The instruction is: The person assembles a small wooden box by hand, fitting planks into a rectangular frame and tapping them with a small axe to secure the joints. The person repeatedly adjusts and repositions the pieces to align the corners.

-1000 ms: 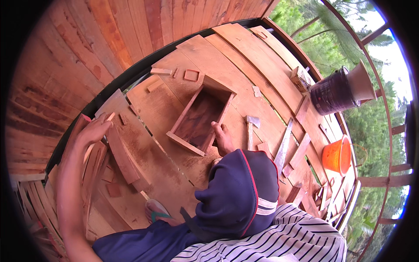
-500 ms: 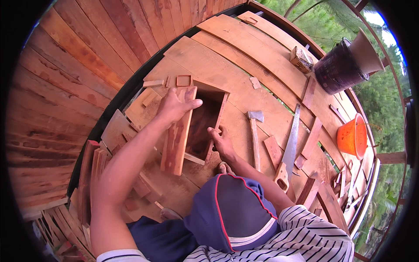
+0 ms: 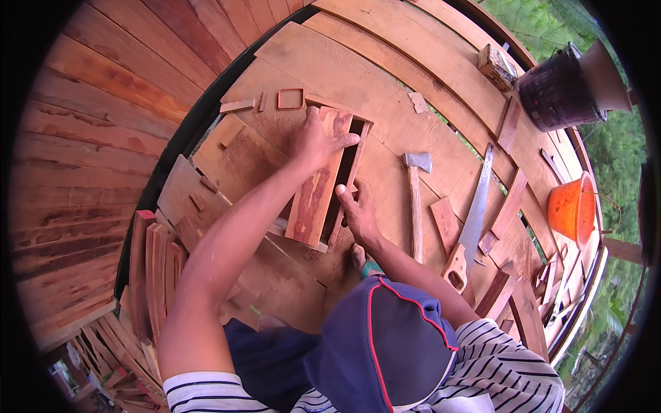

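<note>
A reddish-brown wooden board (image 3: 318, 189) lies over most of the opening of a rectangular wooden box (image 3: 352, 168). Through a narrow dark gap along the right side, the box's inside still shows. My left hand (image 3: 318, 143) grips the board's upper end, thumb stretched across its face. At the box's right wall is my right hand (image 3: 360, 212), closed on the edge with the thumb on top; its other fingers are partly hidden. To the right of that hand lies a hatchet (image 3: 415, 203) with a wooden handle, and past it a handsaw (image 3: 474, 220).
A small square wooden frame (image 3: 290, 99) and thin strips lie beyond the box. Stacked boards (image 3: 153, 275) stand at left by the plank wall (image 3: 89, 172). On the right are a dark bucket (image 3: 561, 93), an orange bucket (image 3: 571, 210) and several offcuts. A cap (image 3: 385, 337) fills the lower middle.
The board, held in my left hand, has swung right and flatter over the box, narrowing the dark opening. My right hand remains at the box's right wall. The whole view has shifted slightly.
</note>
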Tool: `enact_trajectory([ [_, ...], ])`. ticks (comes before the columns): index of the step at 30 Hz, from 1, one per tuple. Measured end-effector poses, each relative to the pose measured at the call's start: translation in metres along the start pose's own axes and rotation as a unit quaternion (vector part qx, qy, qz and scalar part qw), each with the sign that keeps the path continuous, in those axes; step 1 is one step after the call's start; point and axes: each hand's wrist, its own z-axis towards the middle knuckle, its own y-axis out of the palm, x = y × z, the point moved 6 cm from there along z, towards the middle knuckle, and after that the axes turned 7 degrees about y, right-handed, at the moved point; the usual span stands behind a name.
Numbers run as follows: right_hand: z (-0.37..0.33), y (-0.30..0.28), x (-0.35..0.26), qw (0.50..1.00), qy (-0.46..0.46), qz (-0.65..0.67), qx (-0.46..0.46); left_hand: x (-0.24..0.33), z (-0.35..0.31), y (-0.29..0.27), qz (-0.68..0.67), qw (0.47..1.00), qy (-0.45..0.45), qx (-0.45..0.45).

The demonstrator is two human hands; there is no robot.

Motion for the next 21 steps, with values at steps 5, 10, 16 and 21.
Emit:
enact_trajectory([
  [5,0.002,-0.001,0.001,1.0,0.004,0.001,0.002,0.009,-0.001,-0.003,-0.003,1.0,0.016,0.011],
  [10,0.003,-0.003,0.001,1.0,0.006,0.013,-0.006,0.027,-0.004,-0.006,0.001,0.999,0.031,0.012],
  [16,0.002,0.0,-0.001,1.0,0.001,0.011,-0.008,0.041,-0.003,-0.018,0.022,0.999,0.024,0.028],
  [21,0.002,0.001,0.002,1.0,0.003,0.014,-0.013,0.037,-0.002,-0.017,-0.004,0.999,0.036,0.041],
])
